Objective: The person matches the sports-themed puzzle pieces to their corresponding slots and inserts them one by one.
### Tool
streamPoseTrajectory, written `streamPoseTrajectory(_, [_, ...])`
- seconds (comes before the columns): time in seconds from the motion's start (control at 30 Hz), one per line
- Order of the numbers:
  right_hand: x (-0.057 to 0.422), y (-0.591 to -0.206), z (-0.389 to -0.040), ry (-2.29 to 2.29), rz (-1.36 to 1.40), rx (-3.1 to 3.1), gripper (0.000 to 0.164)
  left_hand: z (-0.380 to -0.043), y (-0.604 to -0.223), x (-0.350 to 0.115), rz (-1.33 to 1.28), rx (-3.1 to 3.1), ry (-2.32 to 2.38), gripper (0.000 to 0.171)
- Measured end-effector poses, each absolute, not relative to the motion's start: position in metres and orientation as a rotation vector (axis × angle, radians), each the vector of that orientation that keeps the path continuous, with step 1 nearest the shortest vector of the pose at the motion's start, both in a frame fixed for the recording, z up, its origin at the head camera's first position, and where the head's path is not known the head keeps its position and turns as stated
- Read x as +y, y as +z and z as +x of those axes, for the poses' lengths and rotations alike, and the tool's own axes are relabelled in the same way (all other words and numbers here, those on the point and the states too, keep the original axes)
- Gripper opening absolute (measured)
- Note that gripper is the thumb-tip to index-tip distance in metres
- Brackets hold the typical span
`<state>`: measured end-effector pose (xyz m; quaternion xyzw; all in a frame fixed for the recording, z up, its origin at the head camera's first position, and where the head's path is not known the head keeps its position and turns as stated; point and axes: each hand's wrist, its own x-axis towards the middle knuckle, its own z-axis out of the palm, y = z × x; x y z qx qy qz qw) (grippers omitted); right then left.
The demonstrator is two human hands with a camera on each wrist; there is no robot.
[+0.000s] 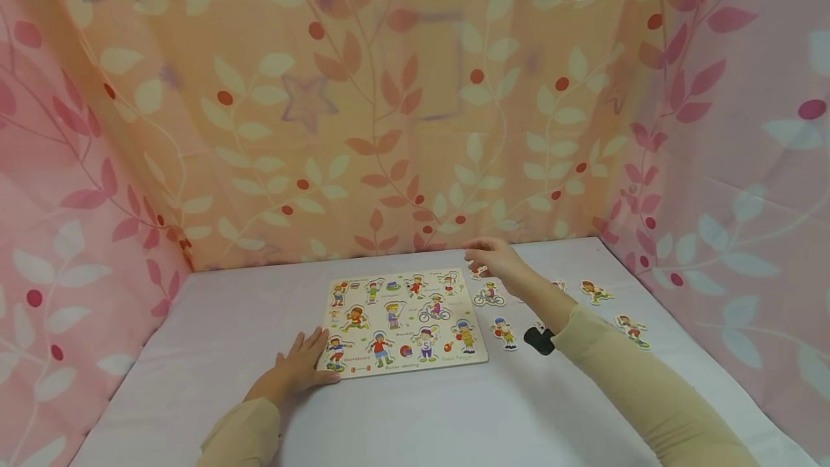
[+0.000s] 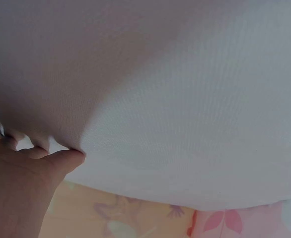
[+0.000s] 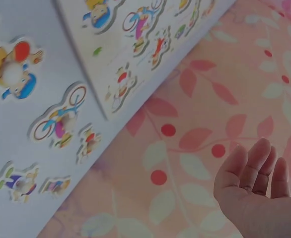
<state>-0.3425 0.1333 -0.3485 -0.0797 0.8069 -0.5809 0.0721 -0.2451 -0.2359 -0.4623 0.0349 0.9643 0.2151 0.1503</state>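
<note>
A cream picture puzzle board (image 1: 402,370) with painted children doing sports lies flat on the table. My left hand (image 1: 295,370) rests at its left edge, fingers spread along the side and thumb by the near corner. In the left wrist view, that hand (image 2: 41,171) has its fingertips down on the white cloth. My right hand (image 1: 498,261) hovers past the board's far right corner, fingers loosely bent with nothing in them. Close beneath it lies a small figure piece (image 1: 478,272); a cyclist piece (image 1: 489,295) sits just nearer. In the right wrist view, the hand (image 3: 259,193) appears empty.
Right of the board lie more loose pieces: a blue-capped figure with a red paddle (image 1: 504,334), a runner (image 1: 595,292) and a skateboarder (image 1: 631,331). A black object (image 1: 538,339) shows beside the right sleeve. Leaf-patterned curtains (image 1: 363,128) enclose the white table (image 1: 214,337).
</note>
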Motion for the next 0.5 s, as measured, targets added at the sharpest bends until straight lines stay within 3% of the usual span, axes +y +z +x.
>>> streamPoseTrajectory(0.5, [0.201,-0.358,-0.333,-1.702,-0.222,2.490,0.041,-0.245,-0.460,-0.236,0.122,2.775,0.634,0.104])
